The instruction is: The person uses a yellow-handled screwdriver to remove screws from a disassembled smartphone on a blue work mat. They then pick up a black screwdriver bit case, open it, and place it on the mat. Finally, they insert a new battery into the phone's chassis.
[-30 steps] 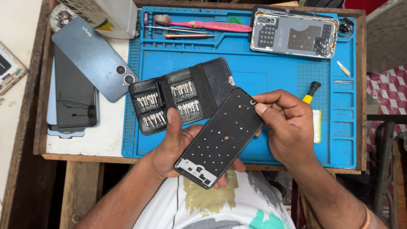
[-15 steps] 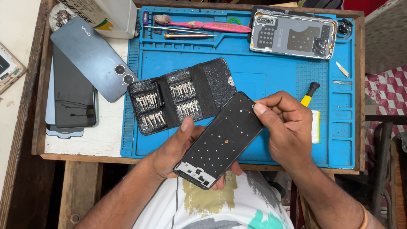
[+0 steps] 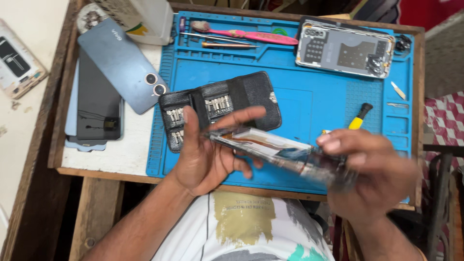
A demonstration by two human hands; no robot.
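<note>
My left hand [image 3: 205, 154] and right hand [image 3: 372, 171] grasp the phone frame [image 3: 280, 152] at its two ends, edge-on above the blue mat [image 3: 309, 111]. At 12 o'clock the bit wallet [image 3: 220, 108] lies open; at 1 o'clock the opened phone [image 3: 345, 48] waits, so I judge reassembly undone.

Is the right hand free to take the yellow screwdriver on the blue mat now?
Probably not yet: the right hand and the left hand both hold the phone part. The screwdriver lies uncovered just beyond it.
</note>
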